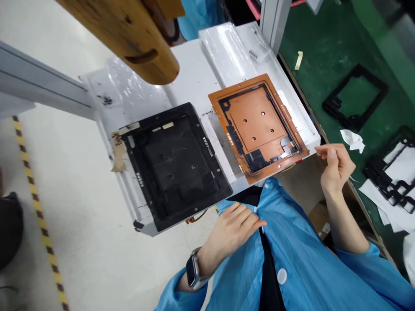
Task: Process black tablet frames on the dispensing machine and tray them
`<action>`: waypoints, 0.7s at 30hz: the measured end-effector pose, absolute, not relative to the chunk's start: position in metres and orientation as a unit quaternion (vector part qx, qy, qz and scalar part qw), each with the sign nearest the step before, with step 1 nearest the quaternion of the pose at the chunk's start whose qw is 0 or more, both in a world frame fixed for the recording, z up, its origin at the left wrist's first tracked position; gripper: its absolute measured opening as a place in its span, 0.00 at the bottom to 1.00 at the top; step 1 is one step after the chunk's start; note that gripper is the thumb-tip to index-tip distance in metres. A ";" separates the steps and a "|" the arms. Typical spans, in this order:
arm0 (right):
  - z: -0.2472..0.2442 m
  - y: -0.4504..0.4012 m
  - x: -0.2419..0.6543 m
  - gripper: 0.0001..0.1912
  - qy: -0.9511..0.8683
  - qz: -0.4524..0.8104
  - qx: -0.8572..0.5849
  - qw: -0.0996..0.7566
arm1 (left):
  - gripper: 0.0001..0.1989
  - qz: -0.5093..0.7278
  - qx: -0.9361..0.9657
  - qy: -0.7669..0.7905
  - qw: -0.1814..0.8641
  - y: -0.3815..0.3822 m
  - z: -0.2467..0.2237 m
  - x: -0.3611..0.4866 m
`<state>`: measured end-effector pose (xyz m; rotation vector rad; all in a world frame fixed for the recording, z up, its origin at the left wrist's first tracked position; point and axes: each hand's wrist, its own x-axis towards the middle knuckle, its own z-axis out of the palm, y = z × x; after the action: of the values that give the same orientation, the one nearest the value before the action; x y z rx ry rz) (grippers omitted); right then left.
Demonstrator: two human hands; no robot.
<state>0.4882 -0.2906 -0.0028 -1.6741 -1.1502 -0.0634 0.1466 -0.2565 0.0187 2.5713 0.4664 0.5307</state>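
My left hand (231,229), with a watch on its wrist, is in front of my blue coat, loosely closed with its fingers curled together. Nothing shows in it, and it touches neither frame fixture. My right hand (335,166) is just off the near right corner of the orange fixture (254,125), fingers bent, thumb against the index finger, with nothing visible between them. That fixture holds a thin black frame (282,110) in its recess. To its left lies a black fixture (178,168) with pale tape pieces (167,125) at its upper edge.
Clear plastic trays (228,52) stand at the back of the white table (191,56). A yellow-brown cylinder (129,39) hangs over its far left part. The green bench (311,77) at right bears black frames (356,97) and white paper (352,140). Metal posts (42,80) flank the table.
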 end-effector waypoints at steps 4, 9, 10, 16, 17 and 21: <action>0.003 -0.249 0.502 0.14 -0.515 0.033 -0.728 0.451 | 0.14 0.180 0.939 0.166 0.240 -0.253 0.025 0.156; 0.006 -0.187 0.518 0.18 -0.570 0.116 -0.726 0.367 | 0.11 0.187 0.927 0.186 0.267 -0.248 0.036 0.161; 0.005 -0.179 0.520 0.18 -0.572 0.133 -0.721 0.367 | 0.10 0.191 0.923 0.191 0.274 -0.247 0.038 0.161; 0.025 -0.156 0.513 0.26 -0.518 0.219 -0.686 0.460 | 0.04 0.268 0.906 0.214 0.249 -0.235 0.051 0.164; 0.039 -0.156 0.507 0.26 -0.519 0.212 -0.677 0.477 | 0.03 0.281 0.906 0.219 0.227 -0.231 0.056 0.168; 0.103 -0.162 0.469 0.23 -0.625 0.195 -0.574 0.493 | 0.16 0.375 0.896 0.217 0.095 -0.207 0.083 0.194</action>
<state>0.4695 -0.1621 0.1027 -1.3917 -1.5157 0.4721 0.1944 -0.2072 0.0833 2.6572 0.6418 1.1103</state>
